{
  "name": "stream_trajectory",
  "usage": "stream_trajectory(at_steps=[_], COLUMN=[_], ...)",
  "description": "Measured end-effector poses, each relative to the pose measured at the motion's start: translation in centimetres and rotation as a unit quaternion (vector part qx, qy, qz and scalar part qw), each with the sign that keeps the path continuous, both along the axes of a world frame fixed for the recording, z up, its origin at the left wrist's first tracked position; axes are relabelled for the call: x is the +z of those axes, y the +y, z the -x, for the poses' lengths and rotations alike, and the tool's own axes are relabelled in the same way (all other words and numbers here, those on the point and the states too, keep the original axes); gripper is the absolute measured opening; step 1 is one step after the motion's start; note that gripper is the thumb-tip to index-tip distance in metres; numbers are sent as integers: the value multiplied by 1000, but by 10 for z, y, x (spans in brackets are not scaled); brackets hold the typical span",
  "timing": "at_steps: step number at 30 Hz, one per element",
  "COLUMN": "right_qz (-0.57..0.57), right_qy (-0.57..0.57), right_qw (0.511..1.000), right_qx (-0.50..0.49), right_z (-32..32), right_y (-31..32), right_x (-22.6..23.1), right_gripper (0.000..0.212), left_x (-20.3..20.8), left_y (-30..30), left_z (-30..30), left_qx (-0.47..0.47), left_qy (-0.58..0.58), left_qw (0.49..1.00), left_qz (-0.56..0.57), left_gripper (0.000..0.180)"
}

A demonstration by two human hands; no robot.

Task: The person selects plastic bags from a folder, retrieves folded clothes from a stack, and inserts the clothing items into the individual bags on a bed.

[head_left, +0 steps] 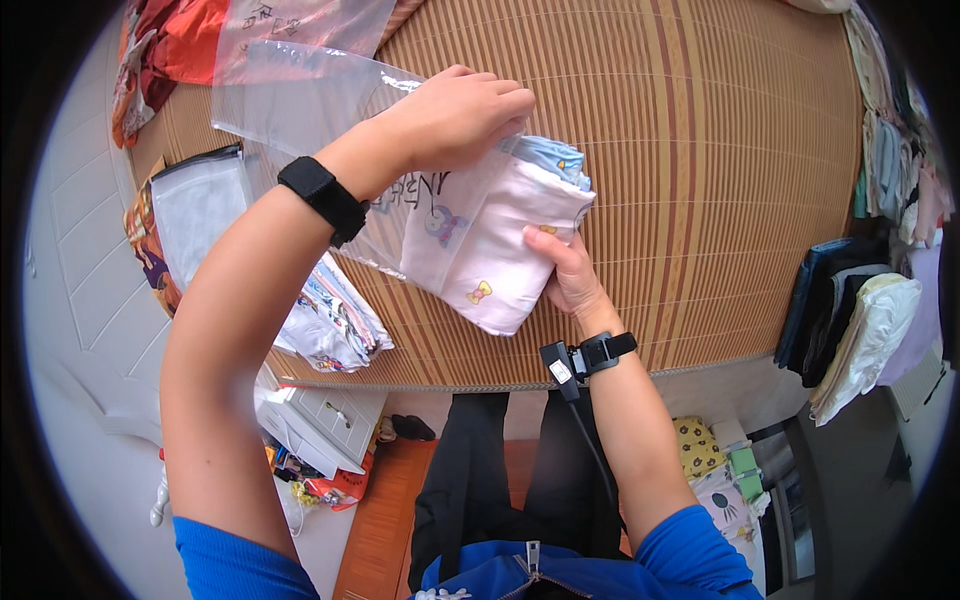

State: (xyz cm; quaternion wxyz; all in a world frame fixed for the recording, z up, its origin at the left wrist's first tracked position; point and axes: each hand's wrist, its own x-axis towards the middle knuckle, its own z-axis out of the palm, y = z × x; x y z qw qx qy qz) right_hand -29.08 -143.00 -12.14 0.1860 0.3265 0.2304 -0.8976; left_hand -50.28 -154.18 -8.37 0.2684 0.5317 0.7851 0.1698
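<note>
A folded pink cloth with small printed figures lies partly inside a clear plastic bag marked in black writing. A light blue folded cloth shows along its far edge. My left hand is closed on the bag near its opening, its fingers curled down and partly hidden. The bag trails away to the left under my left forearm. My right hand grips the pink cloth at its right side, with the thumb on top and the other fingers underneath.
A slatted bamboo mat covers the bed. At left lie a dark-edged pouch and a stack of folded clothes. Red fabric lies at the far left. Folded clothes are piled at right. A white cabinet stands below the bed edge.
</note>
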Motion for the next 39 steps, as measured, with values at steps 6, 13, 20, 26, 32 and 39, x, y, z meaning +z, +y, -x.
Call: stream_trajectory(at_steps=[6, 13, 20, 26, 32, 39], right_qz=[-124, -185, -156, -126, -184, -15], right_qy=[39, 41, -45, -44, -22, -55], right_qw=[990, 979, 983, 991, 977, 998], right_qx=[50, 80, -88, -13, 106, 16], right_z=[2, 20, 26, 15, 1, 22], right_y=[-3, -29, -39, -33, -34, -64], right_x=[-4, -12, -12, 2, 11, 25], right_gripper=[48, 41, 40, 45, 51, 45], left_x=[-8, -8, 23, 9, -41, -24], left_y=[-3, 8, -68, -136, -125, -86], left_z=[-2, -1, -85, -251, -250, -254], left_qx=[26, 37, 457, 788, 776, 799], left_qy=[-84, 28, 149, -259, -440, -289], left_qw=[995, 995, 837, 553, 398, 460], left_qz=[-44, -84, -262, -72, -213, -257], left_gripper=[9, 7, 15, 33, 22, 20])
